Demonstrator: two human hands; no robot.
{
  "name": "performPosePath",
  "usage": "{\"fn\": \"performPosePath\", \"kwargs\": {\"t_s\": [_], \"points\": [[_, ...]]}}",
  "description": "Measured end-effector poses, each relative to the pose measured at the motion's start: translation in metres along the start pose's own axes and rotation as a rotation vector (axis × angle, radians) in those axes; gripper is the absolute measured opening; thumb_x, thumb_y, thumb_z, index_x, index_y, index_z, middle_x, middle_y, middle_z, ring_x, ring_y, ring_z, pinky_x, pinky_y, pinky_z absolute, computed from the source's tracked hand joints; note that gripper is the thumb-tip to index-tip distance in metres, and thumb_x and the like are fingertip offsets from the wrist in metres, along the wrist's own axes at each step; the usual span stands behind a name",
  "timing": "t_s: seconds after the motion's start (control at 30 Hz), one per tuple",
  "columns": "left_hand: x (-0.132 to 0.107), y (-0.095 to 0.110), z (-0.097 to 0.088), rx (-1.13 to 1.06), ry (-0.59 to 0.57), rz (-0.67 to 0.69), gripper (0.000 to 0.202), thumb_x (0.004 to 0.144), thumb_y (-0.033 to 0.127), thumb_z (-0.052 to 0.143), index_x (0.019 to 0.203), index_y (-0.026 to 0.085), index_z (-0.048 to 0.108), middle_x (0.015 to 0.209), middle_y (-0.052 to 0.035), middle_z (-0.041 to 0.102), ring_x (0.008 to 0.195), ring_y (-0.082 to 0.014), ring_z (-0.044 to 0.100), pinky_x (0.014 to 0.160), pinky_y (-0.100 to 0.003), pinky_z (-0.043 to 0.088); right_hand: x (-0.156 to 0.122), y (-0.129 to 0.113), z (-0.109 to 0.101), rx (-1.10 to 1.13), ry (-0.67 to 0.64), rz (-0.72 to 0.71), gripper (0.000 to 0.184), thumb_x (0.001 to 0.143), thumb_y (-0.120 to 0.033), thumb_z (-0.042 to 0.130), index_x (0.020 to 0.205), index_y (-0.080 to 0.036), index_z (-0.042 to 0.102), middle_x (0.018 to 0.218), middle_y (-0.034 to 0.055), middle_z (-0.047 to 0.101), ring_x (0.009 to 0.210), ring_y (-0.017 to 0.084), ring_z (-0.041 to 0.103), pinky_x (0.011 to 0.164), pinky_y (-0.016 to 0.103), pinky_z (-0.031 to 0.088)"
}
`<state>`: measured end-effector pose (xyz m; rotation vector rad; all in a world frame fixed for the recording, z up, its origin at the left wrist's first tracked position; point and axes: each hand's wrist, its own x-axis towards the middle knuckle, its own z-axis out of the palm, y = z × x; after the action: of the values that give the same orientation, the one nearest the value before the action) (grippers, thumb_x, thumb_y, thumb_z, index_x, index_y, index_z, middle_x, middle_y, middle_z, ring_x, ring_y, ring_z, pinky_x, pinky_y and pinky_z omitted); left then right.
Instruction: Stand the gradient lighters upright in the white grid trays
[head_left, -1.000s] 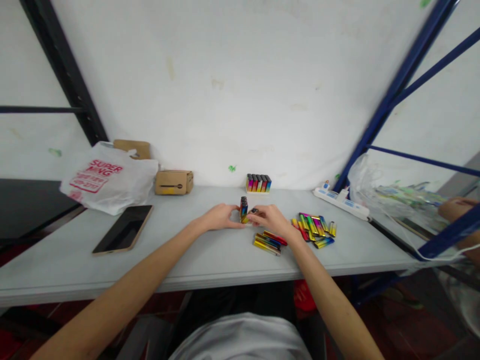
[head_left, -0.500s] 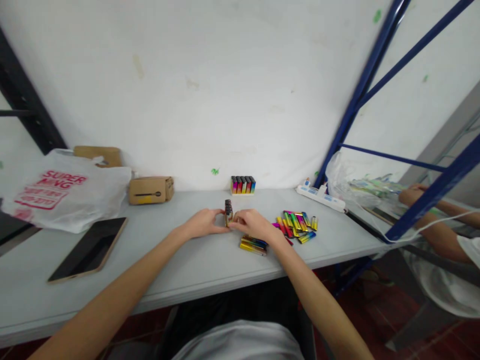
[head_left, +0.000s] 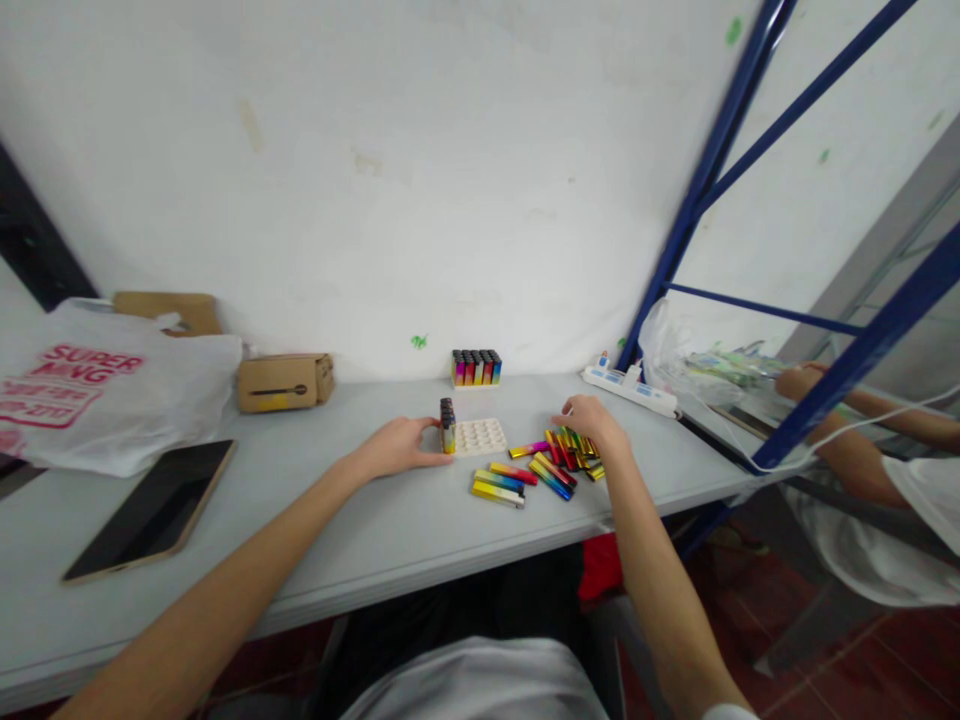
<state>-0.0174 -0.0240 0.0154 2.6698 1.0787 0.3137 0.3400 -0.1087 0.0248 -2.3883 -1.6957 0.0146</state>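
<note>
My left hand [head_left: 405, 447] grips the left end of a white tray [head_left: 480, 437], thumb and fingers around a short row of upright lighters [head_left: 448, 428] with dark tops. The tray's other holes, to the right, show bare. My right hand [head_left: 591, 418] is over the far side of a pile of loose, shiny multicoloured lighters [head_left: 564, 450]. Its fingers are bent and somewhat apart, with nothing visible in them; the fingertips are partly hidden. Several lighters [head_left: 499, 488] lie side by side in front of the tray.
A filled tray of lighters [head_left: 476, 368] stands by the wall. On the left are a cardboard box [head_left: 285, 384], a white plastic bag [head_left: 127, 380] and a dark tablet [head_left: 154, 510]. A power strip [head_left: 630, 390] lies at the right, near a blue metal frame [head_left: 679, 240]. Another person's arm [head_left: 847, 430] shows beyond.
My right hand has left the row of lighters in the tray and moved right to the loose pile, uncovering the tray's holes. My left hand stays at the tray. The view has shifted slightly.
</note>
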Motion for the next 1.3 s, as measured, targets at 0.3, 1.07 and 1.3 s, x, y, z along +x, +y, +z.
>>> {"fn": "performPosePath", "kwargs": {"t_s": [0.3, 1.07, 1.3], "points": [[0.003, 0.001, 0.007, 0.016, 0.038, -0.069, 0.088, 0.068, 0.085, 0.060, 0.125, 0.018, 0.064, 0.064, -0.0023, 0.062, 0.063, -0.0239, 0.060, 0.055, -0.028, 0.029, 0.006, -0.027, 0.009, 0.319, 0.064, -0.142, 0.020, 0.092, -0.025, 0.057, 0.094, -0.012, 0.072, 0.100, 0.0163, 0.075, 0.089, 0.023, 0.070, 0.079, 0.028, 0.049], [-0.003, -0.007, -0.004, -0.205, -0.079, 0.039, 0.072, 0.070, 0.073, 0.067, 0.114, 0.017, 0.066, 0.052, 0.0078, 0.040, 0.050, -0.0139, 0.037, 0.051, -0.026, 0.022, -0.032, -0.136, 0.021, 1.316, -0.144, -0.202, 0.052, 0.090, -0.066, 0.039, 0.061, -0.023, 0.038, 0.053, -0.0068, 0.027, 0.043, 0.009, 0.021, 0.043, 0.025, 0.016], [-0.002, -0.007, -0.001, -0.169, -0.061, 0.032, 0.073, 0.069, 0.076, 0.067, 0.110, 0.016, 0.066, 0.053, 0.0072, 0.044, 0.049, -0.0137, 0.039, 0.050, -0.026, 0.022, -0.026, -0.132, 0.030, 1.139, 0.013, -0.159, 0.042, 0.090, -0.040, 0.035, 0.052, -0.023, 0.037, 0.047, -0.0039, 0.033, 0.042, 0.011, 0.029, 0.045, 0.025, 0.023]]}}
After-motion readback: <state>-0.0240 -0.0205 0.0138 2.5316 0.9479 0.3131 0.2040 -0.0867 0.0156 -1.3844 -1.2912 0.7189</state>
